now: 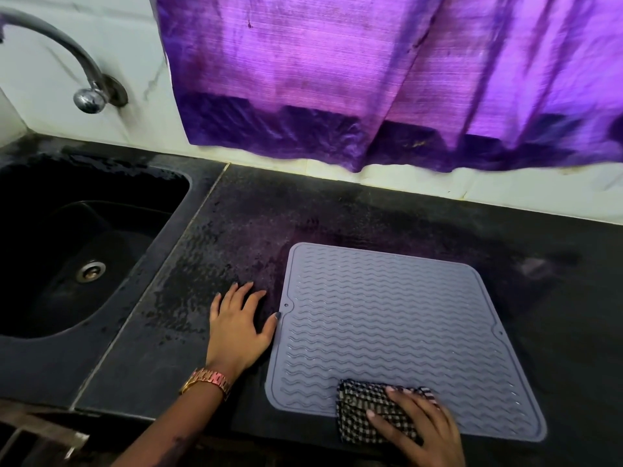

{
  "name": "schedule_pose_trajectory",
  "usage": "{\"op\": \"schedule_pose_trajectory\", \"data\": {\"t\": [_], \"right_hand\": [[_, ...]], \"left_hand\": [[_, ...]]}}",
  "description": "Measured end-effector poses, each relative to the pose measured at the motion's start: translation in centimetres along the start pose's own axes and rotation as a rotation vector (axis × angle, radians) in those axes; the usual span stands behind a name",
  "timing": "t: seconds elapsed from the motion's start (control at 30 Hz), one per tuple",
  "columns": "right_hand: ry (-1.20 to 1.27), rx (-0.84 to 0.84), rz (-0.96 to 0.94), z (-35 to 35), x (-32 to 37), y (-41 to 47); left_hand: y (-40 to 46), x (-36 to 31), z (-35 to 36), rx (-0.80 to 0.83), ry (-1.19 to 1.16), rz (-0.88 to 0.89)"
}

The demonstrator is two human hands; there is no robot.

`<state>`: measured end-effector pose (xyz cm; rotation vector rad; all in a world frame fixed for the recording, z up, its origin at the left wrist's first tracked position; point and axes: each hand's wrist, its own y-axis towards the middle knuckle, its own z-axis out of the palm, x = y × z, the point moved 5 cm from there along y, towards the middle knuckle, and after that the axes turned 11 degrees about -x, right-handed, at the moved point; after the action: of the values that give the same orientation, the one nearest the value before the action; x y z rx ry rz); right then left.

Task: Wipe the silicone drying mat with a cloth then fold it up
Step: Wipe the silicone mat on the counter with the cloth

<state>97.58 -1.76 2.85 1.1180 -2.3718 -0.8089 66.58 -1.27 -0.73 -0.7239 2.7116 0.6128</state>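
Observation:
A grey-blue silicone drying mat (387, 318) with wavy ridges lies flat on the dark counter. A black-and-white checked cloth (360, 412) sits bunched on the mat's near edge, partly hanging past it. My right hand (418, 429) presses down on the cloth with fingers spread over it. My left hand (237, 326) rests flat on the counter just left of the mat, its thumb touching the mat's left edge. A pink-gold watch is on the left wrist.
A black sink (77, 251) with a metal drain fills the left side, under a curved metal tap (84, 92). A purple curtain (387, 79) hangs over the white wall behind the counter (337, 214). The counter's front edge runs just under the mat.

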Motion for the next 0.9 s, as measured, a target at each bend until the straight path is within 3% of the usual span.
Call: {"op": "schedule_pose_trajectory", "data": {"t": [0.2,0.43,0.6,0.77,0.9], "right_hand": [[0.025,-0.052,0.064,1.2,-2.9,1.6],[0.012,0.038,0.099,3.5,-5.1,1.8],[0.083,-0.039,0.156,3.5,-6.4,5.5],[0.084,0.103,0.235,6.3,-6.4,7.0],[0.112,0.112,0.228,6.5,-7.2,7.4]], "left_hand": [[0.0,0.0,0.0,0.003,0.003,-0.002],[0.0,0.1,0.1,0.000,0.002,0.005],[0.0,0.1,0.1,0.001,0.003,0.005],[0.0,0.0,0.1,0.006,0.010,0.011],[0.0,0.1,0.1,0.000,-0.001,0.009]]}}
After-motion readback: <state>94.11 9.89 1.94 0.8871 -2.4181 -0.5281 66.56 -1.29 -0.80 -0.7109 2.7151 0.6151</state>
